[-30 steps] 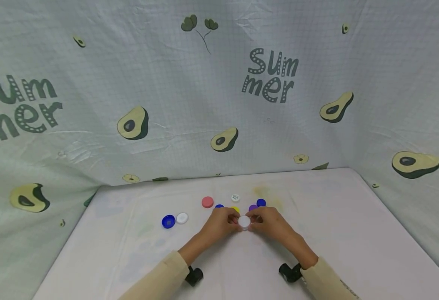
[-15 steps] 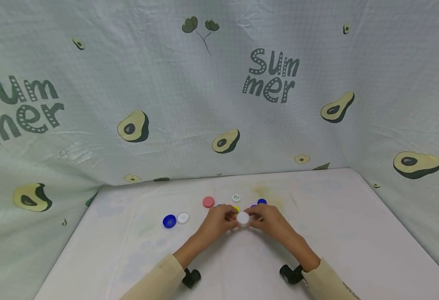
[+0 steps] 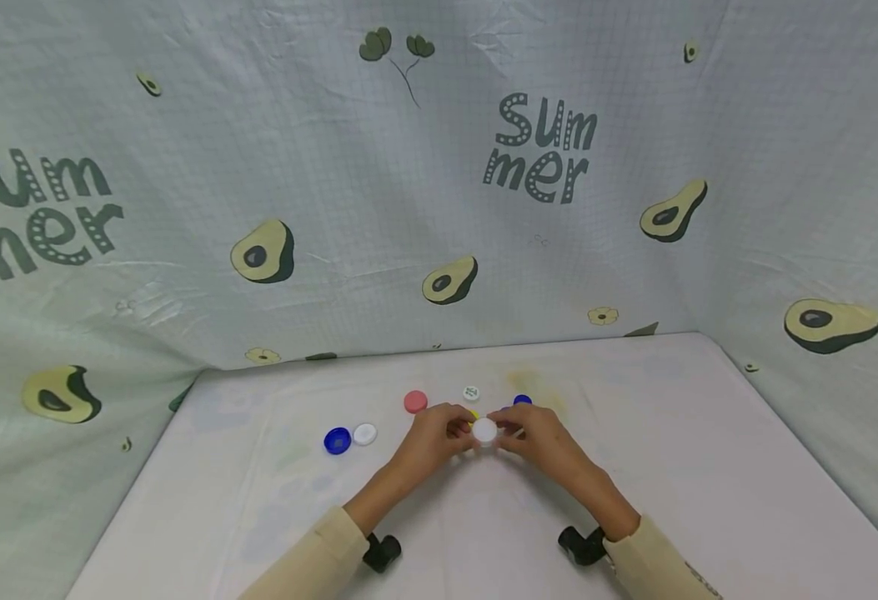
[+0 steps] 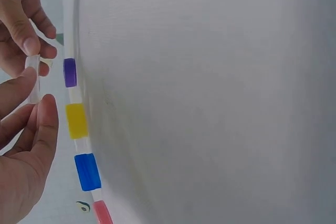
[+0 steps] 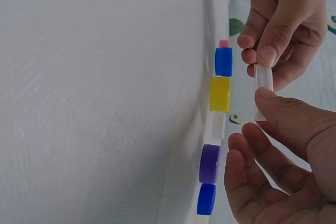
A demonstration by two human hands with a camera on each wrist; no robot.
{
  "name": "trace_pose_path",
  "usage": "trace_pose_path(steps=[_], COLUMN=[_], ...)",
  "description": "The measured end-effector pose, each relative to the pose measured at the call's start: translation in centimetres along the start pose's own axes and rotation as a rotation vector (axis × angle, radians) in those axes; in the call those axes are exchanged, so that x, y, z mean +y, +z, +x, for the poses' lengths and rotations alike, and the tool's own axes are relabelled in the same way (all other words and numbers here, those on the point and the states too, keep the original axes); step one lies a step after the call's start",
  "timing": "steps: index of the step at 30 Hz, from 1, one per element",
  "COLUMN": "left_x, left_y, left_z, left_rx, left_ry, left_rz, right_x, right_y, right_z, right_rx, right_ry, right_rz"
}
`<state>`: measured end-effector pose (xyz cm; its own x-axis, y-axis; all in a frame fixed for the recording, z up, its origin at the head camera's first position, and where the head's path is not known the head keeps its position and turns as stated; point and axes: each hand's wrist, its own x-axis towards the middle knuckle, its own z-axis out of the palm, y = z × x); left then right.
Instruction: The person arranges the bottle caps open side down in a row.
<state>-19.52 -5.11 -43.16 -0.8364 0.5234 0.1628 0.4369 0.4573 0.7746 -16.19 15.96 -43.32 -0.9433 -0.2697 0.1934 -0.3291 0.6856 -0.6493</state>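
Observation:
Between both hands a round white cap is held above the table, seen edge-on as a clear-white disc in the left wrist view. The left hand pinches its left side between thumb and fingers. From the other side the right hand holds it, with the thumb on its edge in the right wrist view and the other fingers loosely bent. Just behind the hands are a yellow cap, a blue cap and a purple cap, partly hidden in the head view.
To the left lie a blue cap and a white cap. Farther back are a red cap, a white cap with a green pattern and another blue cap. A printed curtain hangs behind the table.
Both hands have shifted slightly away from the body with the white cap between them, covering more of the caps behind. The other caps have not moved.

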Motion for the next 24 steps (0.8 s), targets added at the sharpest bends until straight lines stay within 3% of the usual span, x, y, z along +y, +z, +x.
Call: trace_pose_path(steps=[6,13,21,24], left_x=[0.16,-0.16,-0.16,-0.05], left_y=[0.10,0.08,-0.31,-0.49], left_z=[0.02,-0.05,-0.36,-0.46], left_rx=[0.021,0.046,0.091,0.093], left_ry=[0.018,0.022,0.131,0.145], left_rz=[-0.035,-0.177,-0.275,-0.295], right_x=[0.15,0.27,0.00,-0.10], right_y=[-0.36,-0.79,-0.94,-0.92], right_z=[-0.22,-0.21,-0.16,-0.19], right_rx=[0.015,0.029,0.035,0.046], right_ry=[-0.037,-0.072,-0.077,-0.073], right_rz=[0.027,0.062,0.080,0.096])
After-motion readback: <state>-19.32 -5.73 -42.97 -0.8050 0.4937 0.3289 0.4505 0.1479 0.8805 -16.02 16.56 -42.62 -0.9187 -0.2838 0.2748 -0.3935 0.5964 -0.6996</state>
